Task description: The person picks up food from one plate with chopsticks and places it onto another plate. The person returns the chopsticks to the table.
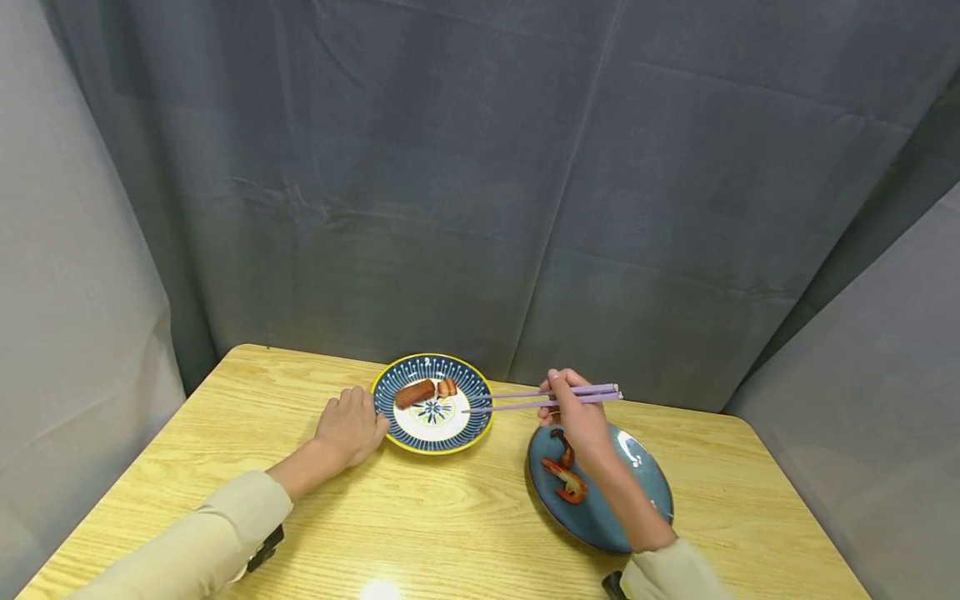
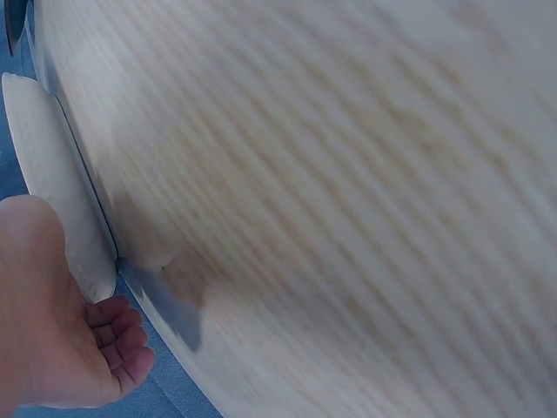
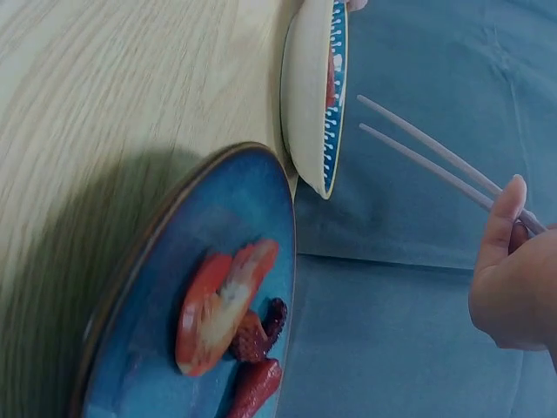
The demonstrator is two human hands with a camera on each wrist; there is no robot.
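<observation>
My left hand (image 1: 351, 427) holds the left rim of a blue-and-white patterned dish (image 1: 450, 427) with a yellow edge, its thumb lying at the rim. In the left wrist view, curled fingers (image 2: 122, 340) show beside the dish's outer wall. On the dish are a reddish-brown block of food (image 1: 415, 394) and a smaller striped piece (image 1: 447, 387). With my right hand (image 1: 581, 425) I grip a pair of lilac chopsticks (image 1: 517, 407), raised above the blue plate (image 1: 600, 521). Their tips point left, overlapping the patterned dish in the head view, with nothing between them.
A shrimp (image 1: 567, 485) and a dark red, curled piece (image 1: 564, 450) lie on the blue plate; another red piece (image 3: 254, 387) shows in the right wrist view. The wooden table (image 1: 420, 517) ends at a grey curtain (image 1: 412, 250) behind both dishes.
</observation>
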